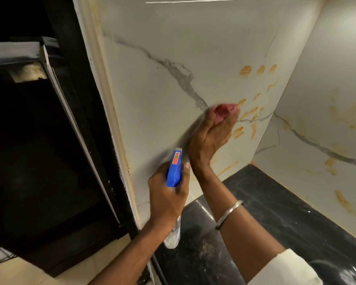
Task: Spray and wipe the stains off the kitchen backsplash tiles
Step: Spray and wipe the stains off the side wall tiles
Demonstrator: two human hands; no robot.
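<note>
Head view is showing the backsplash tiles (162,103), white with grey veins, standing up in a corner above a black countertop (275,212). Orange stains (253,130) are sitting on the tile in front, mostly near its right edge, and more orange stains are showing on the tile to the right. A pink cloth (222,112) is pressing flat on the front tile, just left of the orange marks. The right hand (210,138) is pushing on the cloth with its fingers closed around it, and the cloth is looking blurry. A silver bangle (228,214) is sitting on that arm, and a white sleeve (284,268) is showing lower down. The left hand (167,198) is gripping a spray bottle (174,171) tightly around its neck. The bottle's blue top is pointing up at the tile, close to it, and its clear body is hanging down below the hand. The two hands are just beside each other. A dark cabinet (39,140) is standing to the left of the tiles, past a pale edge strip.
</note>
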